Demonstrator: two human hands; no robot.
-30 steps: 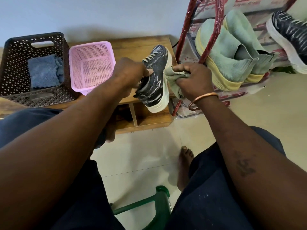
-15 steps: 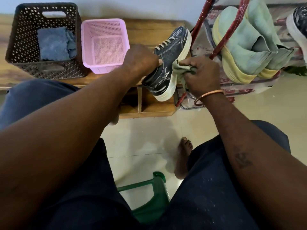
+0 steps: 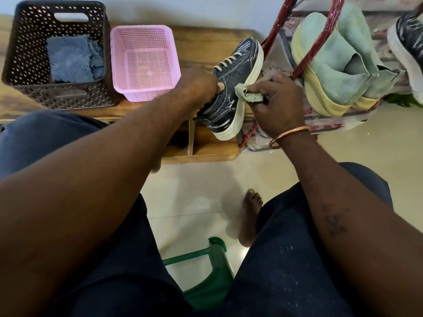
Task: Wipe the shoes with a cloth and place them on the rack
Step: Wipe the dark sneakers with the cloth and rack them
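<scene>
Left hand [image 3: 199, 88] grips the dark canvas sneaker with cream rubber sole [image 3: 233, 88], apparently by its collar, above the wooden bench [image 3: 206, 44]; right hand [image 3: 278, 104] presses a bunched pale green cloth [image 3: 246, 93] against its sole

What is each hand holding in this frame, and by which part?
Left hand grips the dark sneaker at its ankle opening, thumb on the side. Right hand holds a bunched cloth against the sole edge.

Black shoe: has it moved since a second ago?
No. The black shoe is still held over the right end of the bench, toe beside the rack's red leg; only the camera shifted.
</scene>
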